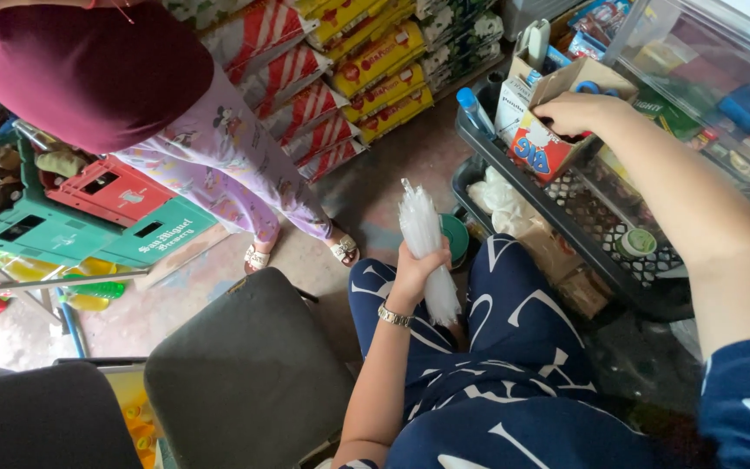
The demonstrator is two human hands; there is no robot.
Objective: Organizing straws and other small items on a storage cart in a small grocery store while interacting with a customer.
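Observation:
My left hand [416, 271], with a metal watch on the wrist, grips a bundle of clear plastic bags [424, 236] upright over my lap, which is covered in dark blue patterned cloth. My right hand [576, 111] reaches into a small open cardboard box [542, 149] with red, white and blue print. The box stands in a dark plastic basket [514, 174] at the upper right. What the fingers hold inside the box is hidden.
Another person in a maroon top and lilac printed trousers [219, 152] stands at the upper left in sandals. Red and green bottle crates [88, 217] sit left. Stacked red and yellow packets [340, 78] line the back. A grey padded stool [249, 373] stands beside my knee.

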